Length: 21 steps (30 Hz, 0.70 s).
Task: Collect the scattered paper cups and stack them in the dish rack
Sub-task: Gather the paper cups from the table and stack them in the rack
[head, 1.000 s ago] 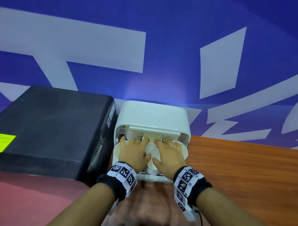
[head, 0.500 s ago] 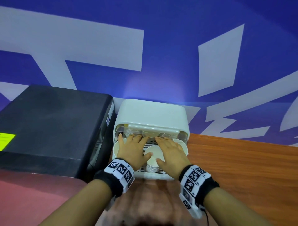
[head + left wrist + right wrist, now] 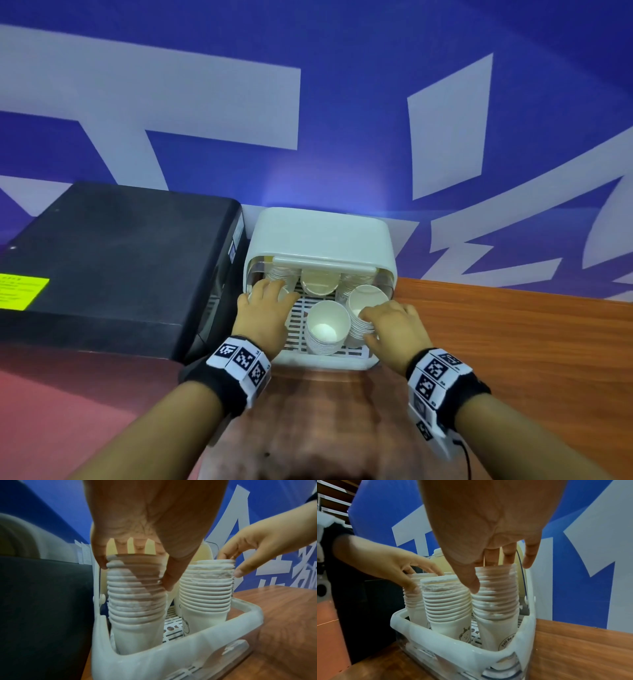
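A white dish rack [image 3: 322, 359] stands on the wooden table with several stacks of white paper cups upright in it. My left hand [image 3: 270, 298] grips the top of the left cup stack [image 3: 135, 595], fingers and thumb curled round its rim. My right hand [image 3: 373, 322] holds the top of the right cup stack [image 3: 496, 596] the same way. Between them a middle cup stack [image 3: 325, 330] stands free, touched by neither hand. More cups [image 3: 318, 282] sit at the back under the rack's raised lid [image 3: 322, 236].
A large black appliance [image 3: 113, 267] stands tight against the rack's left side. The wooden tabletop [image 3: 513, 342] stretches to the right. A blue wall with white shapes [image 3: 342, 137] rises right behind the rack. A reddish surface [image 3: 51, 411] lies at lower left.
Both hands lay together over the cups in the rack's middle; they have since moved apart, the left onto the left stack, the right onto the right stack. The middle stack is uncovered.
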### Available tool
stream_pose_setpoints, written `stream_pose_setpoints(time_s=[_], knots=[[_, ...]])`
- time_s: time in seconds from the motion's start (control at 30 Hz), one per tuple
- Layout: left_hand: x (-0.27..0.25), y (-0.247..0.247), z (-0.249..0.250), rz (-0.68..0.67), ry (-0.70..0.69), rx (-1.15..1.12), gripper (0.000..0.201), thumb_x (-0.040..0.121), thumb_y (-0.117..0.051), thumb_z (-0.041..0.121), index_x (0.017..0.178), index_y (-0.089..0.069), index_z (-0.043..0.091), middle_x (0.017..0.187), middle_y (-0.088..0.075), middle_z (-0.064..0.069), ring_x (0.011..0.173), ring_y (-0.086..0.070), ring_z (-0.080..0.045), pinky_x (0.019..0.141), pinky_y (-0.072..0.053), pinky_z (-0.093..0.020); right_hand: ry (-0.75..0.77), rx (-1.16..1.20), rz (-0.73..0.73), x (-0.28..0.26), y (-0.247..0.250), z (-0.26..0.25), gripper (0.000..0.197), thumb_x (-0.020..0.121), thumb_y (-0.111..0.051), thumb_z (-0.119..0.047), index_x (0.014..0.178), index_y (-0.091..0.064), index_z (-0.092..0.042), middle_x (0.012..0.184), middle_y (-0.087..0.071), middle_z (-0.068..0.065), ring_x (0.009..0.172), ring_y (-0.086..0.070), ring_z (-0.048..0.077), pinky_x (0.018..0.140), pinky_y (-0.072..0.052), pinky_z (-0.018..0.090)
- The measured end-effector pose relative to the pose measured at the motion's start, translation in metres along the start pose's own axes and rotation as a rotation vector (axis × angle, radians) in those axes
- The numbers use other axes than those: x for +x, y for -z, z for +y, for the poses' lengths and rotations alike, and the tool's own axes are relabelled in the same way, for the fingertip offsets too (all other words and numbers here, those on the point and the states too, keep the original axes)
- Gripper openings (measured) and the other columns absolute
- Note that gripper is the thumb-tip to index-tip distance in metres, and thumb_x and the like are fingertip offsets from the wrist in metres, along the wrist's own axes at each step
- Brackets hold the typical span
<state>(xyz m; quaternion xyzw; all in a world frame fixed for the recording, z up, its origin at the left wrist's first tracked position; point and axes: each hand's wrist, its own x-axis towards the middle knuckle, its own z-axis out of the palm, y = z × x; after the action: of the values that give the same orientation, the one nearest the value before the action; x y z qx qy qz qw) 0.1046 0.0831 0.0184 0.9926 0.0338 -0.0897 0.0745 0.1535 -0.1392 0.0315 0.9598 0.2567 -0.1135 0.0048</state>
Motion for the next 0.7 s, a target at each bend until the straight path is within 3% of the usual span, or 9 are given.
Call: stream_pose_setpoints(time_s=[0.07,0.2,0.33,0.47,0.53,0.7], knots=[[0.002,0.001,0.003,0.023,0.015,0.017,0.064,0.087,-0.056,0.017,0.143,-0.03,0.033,0.152,-0.022,0.002,0.141,-0.015,-0.024,0.111,-0.024,-0.046,-0.01,-0.018,-0.011,0.003,-0.003,-0.005,0.027,0.093,-0.044,-0.024,0.118,-0.054,-0.025,0.109,-0.063,-0.002,0.114,-0.049,0.02,0.095,-0.028,0.032],[0.005,0.002,0.014,0.076,-0.033,0.071,0.055,0.089,-0.051,0.026,0.141,-0.035,0.035,0.151,-0.025,0.004,0.141,-0.018,-0.021,0.115,-0.013,-0.05,-0.051,0.002,0.009,0.007,-0.006,-0.013,0.022,0.096,-0.042,-0.025,0.116,-0.053,-0.023,0.104,-0.065,0.001,0.109,-0.052,0.022,0.091,-0.03,0.032],[0.016,0.001,0.023,0.016,-0.033,0.137,0.046,0.093,-0.047,0.03,0.138,-0.04,0.034,0.148,-0.032,0.003,0.137,-0.024,-0.023,0.114,-0.013,-0.051,-0.066,0.048,0.003,0.005,-0.009,-0.014,0.024,0.095,-0.042,-0.027,0.117,-0.052,-0.023,0.109,-0.064,-0.001,0.112,-0.05,0.022,0.091,-0.03,0.032],[0.027,0.003,0.025,-0.077,0.003,0.27,0.051,0.09,-0.051,0.034,0.14,-0.038,0.033,0.151,-0.026,-0.004,0.14,-0.021,-0.029,0.113,-0.005,-0.062,-0.069,0.06,-0.019,0.002,-0.01,-0.01,0.024,0.095,-0.042,-0.028,0.116,-0.053,-0.022,0.11,-0.063,-0.001,0.113,-0.049,0.022,0.092,-0.031,0.033],[0.032,0.002,0.025,-0.136,0.01,0.309,0.054,0.089,-0.053,0.036,0.141,-0.036,0.033,0.15,-0.031,-0.004,0.139,-0.023,-0.03,0.112,-0.004,-0.064,-0.061,0.062,-0.017,0.003,-0.01,-0.01,0.024,0.095,-0.042,-0.028,0.116,-0.053,-0.022,0.11,-0.063,0.0,0.113,-0.049,0.022,0.092,-0.031,0.033],[0.045,-0.003,0.025,-0.058,0.003,0.272,0.04,0.092,-0.05,0.033,0.132,-0.047,0.03,0.14,-0.048,0.002,0.136,-0.034,-0.027,0.114,-0.01,-0.057,-0.058,0.082,-0.011,0.005,-0.011,-0.011,0.021,0.095,-0.042,-0.028,0.112,-0.052,-0.021,0.108,-0.062,-0.001,0.111,-0.048,0.022,0.088,-0.03,0.033]])
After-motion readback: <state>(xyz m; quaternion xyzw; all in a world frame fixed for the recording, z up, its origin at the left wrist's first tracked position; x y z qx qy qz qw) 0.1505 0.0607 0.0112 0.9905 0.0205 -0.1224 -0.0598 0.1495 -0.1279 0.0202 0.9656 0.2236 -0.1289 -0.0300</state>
